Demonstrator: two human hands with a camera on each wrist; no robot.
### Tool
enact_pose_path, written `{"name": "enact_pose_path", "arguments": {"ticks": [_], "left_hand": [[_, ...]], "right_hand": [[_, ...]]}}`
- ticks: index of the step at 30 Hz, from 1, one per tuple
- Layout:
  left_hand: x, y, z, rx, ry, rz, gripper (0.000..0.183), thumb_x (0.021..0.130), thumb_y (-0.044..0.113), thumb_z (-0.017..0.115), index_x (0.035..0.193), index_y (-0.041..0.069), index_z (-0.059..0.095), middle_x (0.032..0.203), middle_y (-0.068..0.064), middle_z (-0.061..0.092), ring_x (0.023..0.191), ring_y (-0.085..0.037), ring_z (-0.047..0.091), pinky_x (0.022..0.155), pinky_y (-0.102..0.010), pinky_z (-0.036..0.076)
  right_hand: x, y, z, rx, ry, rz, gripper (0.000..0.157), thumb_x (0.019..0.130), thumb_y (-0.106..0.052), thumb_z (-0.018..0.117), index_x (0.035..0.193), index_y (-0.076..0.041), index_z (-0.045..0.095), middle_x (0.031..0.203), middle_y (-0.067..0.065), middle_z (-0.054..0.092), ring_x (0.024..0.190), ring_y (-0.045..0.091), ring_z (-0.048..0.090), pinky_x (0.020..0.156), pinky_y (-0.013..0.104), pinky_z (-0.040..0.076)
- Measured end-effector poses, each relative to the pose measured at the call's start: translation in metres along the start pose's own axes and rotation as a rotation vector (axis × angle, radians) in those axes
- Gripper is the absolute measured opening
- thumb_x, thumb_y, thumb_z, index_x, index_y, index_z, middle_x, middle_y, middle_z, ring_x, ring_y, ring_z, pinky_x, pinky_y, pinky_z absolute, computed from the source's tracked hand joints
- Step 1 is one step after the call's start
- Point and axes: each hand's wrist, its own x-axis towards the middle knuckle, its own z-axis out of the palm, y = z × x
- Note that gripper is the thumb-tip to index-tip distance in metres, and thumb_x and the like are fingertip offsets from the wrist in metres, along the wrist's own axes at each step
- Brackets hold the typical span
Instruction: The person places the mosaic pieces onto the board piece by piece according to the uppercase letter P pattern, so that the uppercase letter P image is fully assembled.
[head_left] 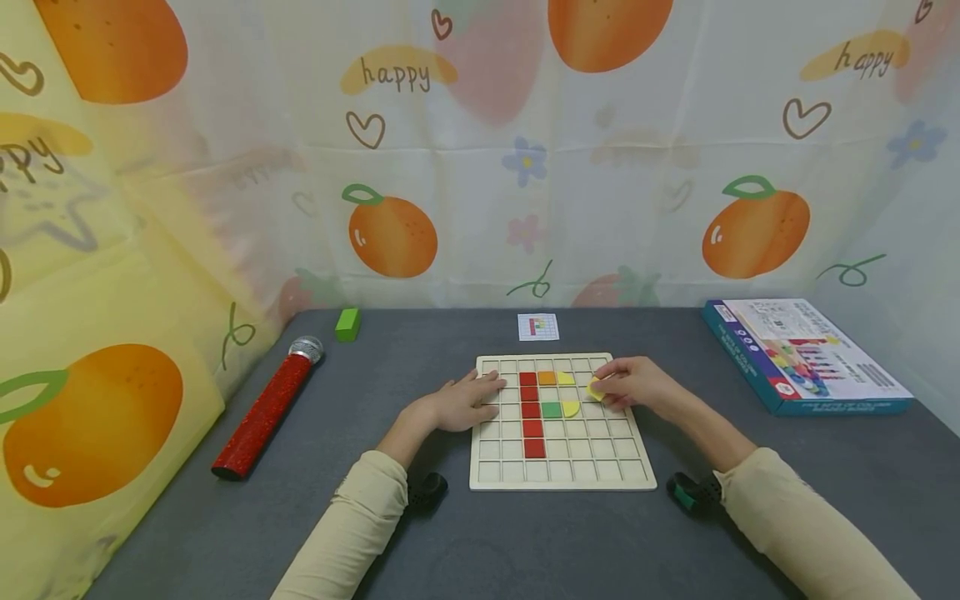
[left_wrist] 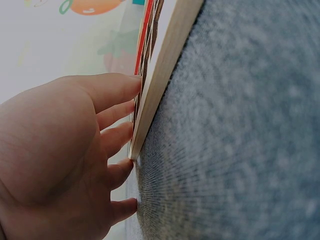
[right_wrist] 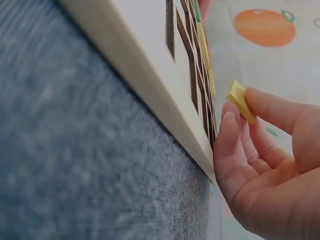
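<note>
A wooden grid board lies on the dark table, with a column of red square tiles set in it. Right of that column sit an orange tile, a green tile and two yellow tiles with a rounded side, one of them a lower yellow tile. My right hand pinches another yellow tile between thumb and fingers, just over the board's right side. My left hand rests with spread fingers on the board's left edge; the left wrist view shows its fingertips touching the rim.
Behind the board lies a small card printed with a coloured grid pattern. A red glittery microphone and a green block are on the left. At the right lies a flat game box. A printed curtain hangs behind the table.
</note>
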Motion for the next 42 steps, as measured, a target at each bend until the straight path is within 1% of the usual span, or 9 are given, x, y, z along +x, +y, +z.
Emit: {"name": "enact_pose_path", "arguments": {"ticks": [8, 14, 19, 22, 28, 31, 37, 42], "left_hand": [[-0.001, 0.001, -0.002, -0.008, 0.002, 0.008, 0.055, 0.102, 0.028, 0.047, 0.151, 0.012, 0.029, 0.157, -0.008, 0.018, 0.143, -0.032, 0.006, 0.109, -0.058, 0.010], [-0.001, -0.001, -0.001, -0.010, 0.005, 0.014, 0.054, 0.102, 0.028, 0.047, 0.151, 0.012, 0.030, 0.157, -0.008, 0.019, 0.143, -0.033, 0.007, 0.108, -0.059, 0.010], [0.000, -0.001, -0.001, -0.006, 0.007, 0.011, 0.055, 0.102, 0.029, 0.046, 0.151, 0.013, 0.029, 0.157, -0.007, 0.018, 0.143, -0.033, 0.006, 0.109, -0.059, 0.010], [-0.001, -0.001, -0.001, -0.010, 0.008, 0.015, 0.055, 0.102, 0.029, 0.047, 0.151, 0.013, 0.030, 0.157, -0.008, 0.019, 0.143, -0.033, 0.006, 0.108, -0.059, 0.010], [-0.001, -0.001, -0.001, -0.009, 0.011, 0.015, 0.055, 0.102, 0.028, 0.046, 0.151, 0.012, 0.029, 0.157, -0.008, 0.019, 0.143, -0.033, 0.007, 0.109, -0.059, 0.011], [-0.002, -0.001, -0.001, -0.013, 0.012, 0.011, 0.055, 0.102, 0.028, 0.047, 0.151, 0.012, 0.030, 0.157, -0.008, 0.019, 0.143, -0.033, 0.007, 0.109, -0.059, 0.010], [-0.001, -0.001, 0.001, -0.014, 0.014, 0.006, 0.055, 0.101, 0.028, 0.048, 0.151, 0.013, 0.030, 0.156, -0.007, 0.020, 0.143, -0.033, 0.007, 0.109, -0.058, 0.011], [-0.001, -0.001, 0.001, -0.016, 0.011, 0.008, 0.055, 0.101, 0.029, 0.047, 0.151, 0.014, 0.030, 0.156, -0.007, 0.020, 0.143, -0.032, 0.007, 0.109, -0.059, 0.011]], "right_hand": [[0.004, -0.005, 0.005, -0.081, 0.027, 0.009, 0.033, 0.089, -0.018, 0.069, 0.110, 0.006, 0.061, 0.080, 0.007, 0.064, 0.068, 0.018, 0.057, 0.060, 0.030, 0.049], [0.006, -0.008, 0.009, -0.116, 0.023, 0.003, 0.031, 0.090, -0.019, 0.069, 0.108, 0.005, 0.062, 0.078, 0.009, 0.061, 0.064, 0.018, 0.053, 0.055, 0.031, 0.044], [0.008, -0.007, 0.010, -0.139, 0.016, -0.046, 0.030, 0.090, -0.019, 0.067, 0.109, 0.004, 0.062, 0.084, 0.011, 0.061, 0.072, 0.023, 0.055, 0.059, 0.037, 0.044], [0.010, -0.007, 0.011, -0.141, 0.011, -0.056, 0.029, 0.091, -0.019, 0.066, 0.109, 0.003, 0.061, 0.086, 0.011, 0.060, 0.075, 0.024, 0.054, 0.061, 0.039, 0.043], [0.012, -0.008, 0.012, -0.142, 0.013, -0.054, 0.027, 0.090, -0.017, 0.067, 0.107, 0.003, 0.063, 0.082, 0.010, 0.060, 0.069, 0.023, 0.051, 0.057, 0.037, 0.040], [0.013, -0.009, 0.013, -0.155, 0.012, -0.047, 0.025, 0.090, -0.017, 0.068, 0.106, 0.002, 0.064, 0.082, 0.009, 0.061, 0.070, 0.022, 0.053, 0.059, 0.037, 0.042], [0.016, -0.012, 0.018, -0.195, 0.031, -0.040, 0.022, 0.088, -0.015, 0.070, 0.102, 0.002, 0.068, 0.083, 0.007, 0.065, 0.071, 0.020, 0.059, 0.063, 0.032, 0.048], [0.018, -0.014, 0.021, -0.198, 0.032, -0.044, 0.023, 0.088, -0.012, 0.069, 0.105, 0.003, 0.069, 0.084, 0.005, 0.067, 0.071, 0.018, 0.061, 0.063, 0.031, 0.050]]}}
